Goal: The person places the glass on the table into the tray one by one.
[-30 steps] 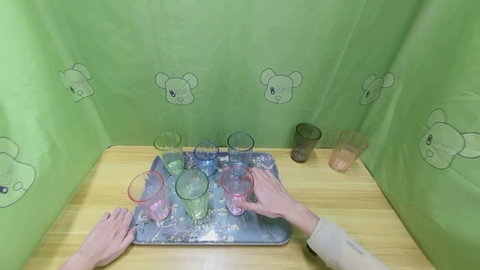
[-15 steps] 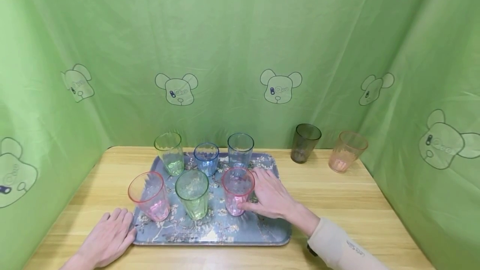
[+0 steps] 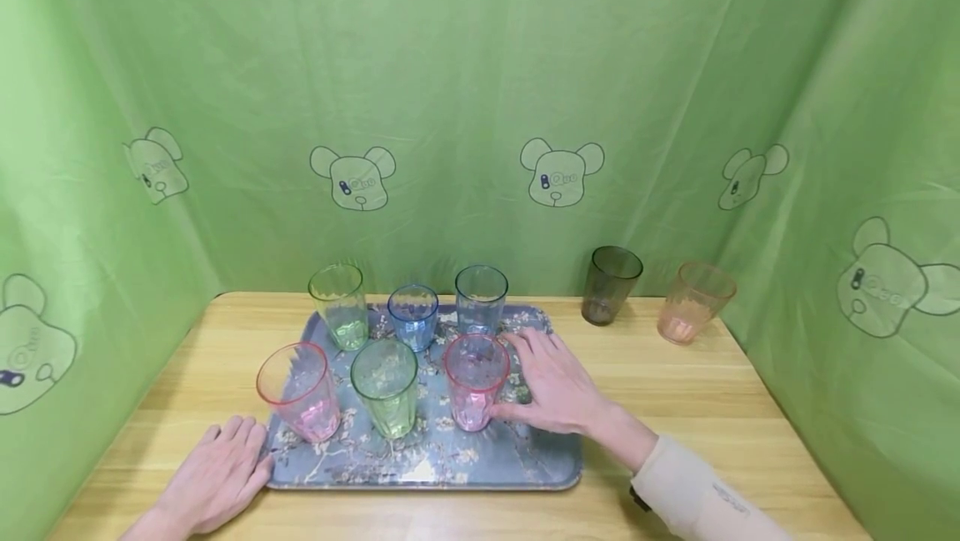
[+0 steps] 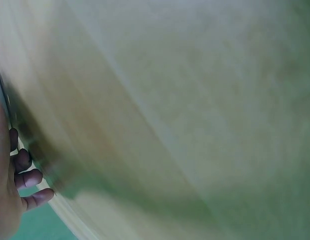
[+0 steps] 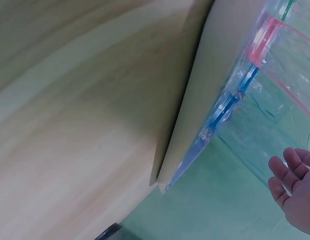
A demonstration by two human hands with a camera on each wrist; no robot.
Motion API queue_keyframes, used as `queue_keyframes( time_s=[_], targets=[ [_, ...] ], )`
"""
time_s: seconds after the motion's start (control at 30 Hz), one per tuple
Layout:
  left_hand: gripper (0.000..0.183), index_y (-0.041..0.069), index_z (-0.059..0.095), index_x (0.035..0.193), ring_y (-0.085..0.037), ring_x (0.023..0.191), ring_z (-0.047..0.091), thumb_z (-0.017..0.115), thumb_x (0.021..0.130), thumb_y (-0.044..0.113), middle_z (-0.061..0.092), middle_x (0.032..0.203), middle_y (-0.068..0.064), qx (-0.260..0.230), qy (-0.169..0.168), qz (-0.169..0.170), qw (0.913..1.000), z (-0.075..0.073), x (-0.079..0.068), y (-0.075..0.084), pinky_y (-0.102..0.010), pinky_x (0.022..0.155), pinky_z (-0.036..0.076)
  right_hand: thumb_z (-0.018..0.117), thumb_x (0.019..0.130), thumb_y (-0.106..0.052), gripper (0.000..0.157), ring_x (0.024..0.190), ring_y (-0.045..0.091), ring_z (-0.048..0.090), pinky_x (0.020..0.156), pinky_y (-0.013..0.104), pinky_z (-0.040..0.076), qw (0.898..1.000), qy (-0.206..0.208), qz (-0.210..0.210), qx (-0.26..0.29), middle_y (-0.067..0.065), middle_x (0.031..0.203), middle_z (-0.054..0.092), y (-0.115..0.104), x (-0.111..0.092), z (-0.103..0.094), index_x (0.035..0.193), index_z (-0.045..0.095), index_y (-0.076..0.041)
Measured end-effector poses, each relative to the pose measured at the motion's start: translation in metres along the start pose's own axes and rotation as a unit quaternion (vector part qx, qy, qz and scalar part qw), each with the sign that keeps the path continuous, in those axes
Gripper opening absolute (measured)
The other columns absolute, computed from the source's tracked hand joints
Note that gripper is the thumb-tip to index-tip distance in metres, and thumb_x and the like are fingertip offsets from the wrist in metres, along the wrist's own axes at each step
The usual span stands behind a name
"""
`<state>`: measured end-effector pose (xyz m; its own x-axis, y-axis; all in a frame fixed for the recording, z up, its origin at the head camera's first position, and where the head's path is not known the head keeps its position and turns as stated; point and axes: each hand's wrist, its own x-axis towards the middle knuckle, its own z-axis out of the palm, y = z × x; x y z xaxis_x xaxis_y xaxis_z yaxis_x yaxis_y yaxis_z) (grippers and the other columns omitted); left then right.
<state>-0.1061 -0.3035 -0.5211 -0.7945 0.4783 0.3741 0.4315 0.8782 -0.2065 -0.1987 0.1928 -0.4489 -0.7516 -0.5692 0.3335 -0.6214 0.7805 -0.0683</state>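
Observation:
A pink-rimmed clear glass [image 3: 474, 399] stands upright on the blue blossom-patterned tray [image 3: 517, 466], at its right front. Just right of this glass is my right hand [image 3: 553, 387], thumb and fingers spread and holding nothing. In the right wrist view its loosely bent fingers [image 5: 280, 172] are apart from the pink glass [image 5: 295, 65]. My left hand [image 3: 219, 474] lies palm down on the table, its thumb by the tray's left edge. Left of the pink glass stand a green glass [image 3: 386, 403] and another pink glass [image 3: 307, 408].
Behind them on the tray are a yellow-green glass [image 3: 341, 312], a short blue glass [image 3: 414, 324] and a taller blue glass [image 3: 480, 303]. A dark grey glass [image 3: 609, 287] and an orange glass [image 3: 692, 308] stand on the wooden table [image 3: 675, 408]. Green curtains [image 3: 465, 91] enclose it.
My right hand has let go of the pink glass and drawn a little to the right, its thumb sliding off the glass's front. The glasses and my left hand stay put.

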Motion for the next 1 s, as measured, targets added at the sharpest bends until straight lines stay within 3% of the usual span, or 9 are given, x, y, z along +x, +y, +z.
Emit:
queue_keyframes(
  time_s=[0.43, 0.6, 1.0],
  targets=[
    [0.024, 0.018, 0.048, 0.091, -0.014, 0.08, 0.041, 0.063, 0.089, 0.037, 0.041, 0.083, 0.005, 0.0, -0.002, 0.0, 1.0, 0.001, 0.0, 0.0, -0.032, 0.069, 0.034, 0.068, 0.085, -0.073, 0.102, 0.127, 0.035, 0.059, 0.109, 0.054, 0.047, 0.999, 0.006, 0.04, -0.001, 0.02, 0.14, 0.058, 0.019, -0.013, -0.021, 0.153, 0.045, 0.001],
    [0.024, 0.017, 0.048, 0.09, -0.014, 0.08, 0.041, 0.063, 0.088, 0.036, 0.04, 0.083, 0.004, 0.002, 0.002, 0.003, 1.0, 0.0, 0.001, -0.001, -0.031, 0.069, 0.034, 0.075, 0.083, -0.064, 0.099, 0.117, 0.03, 0.059, 0.1, 0.049, 0.048, 0.998, 0.029, 0.051, -0.008, 0.018, 0.13, 0.061, 0.033, -0.02, -0.028, 0.151, 0.046, 0.001],
    [0.024, 0.018, 0.048, 0.09, -0.013, 0.079, 0.04, 0.062, 0.088, 0.037, 0.04, 0.083, 0.004, 0.004, 0.002, 0.003, 1.0, 0.0, 0.001, 0.0, -0.031, 0.069, 0.034, 0.074, 0.085, -0.063, 0.095, 0.121, 0.036, 0.057, 0.102, 0.056, 0.045, 0.993, 0.064, 0.095, -0.01, 0.02, 0.131, 0.059, 0.062, -0.037, -0.044, 0.15, 0.047, 0.001]
  ],
)
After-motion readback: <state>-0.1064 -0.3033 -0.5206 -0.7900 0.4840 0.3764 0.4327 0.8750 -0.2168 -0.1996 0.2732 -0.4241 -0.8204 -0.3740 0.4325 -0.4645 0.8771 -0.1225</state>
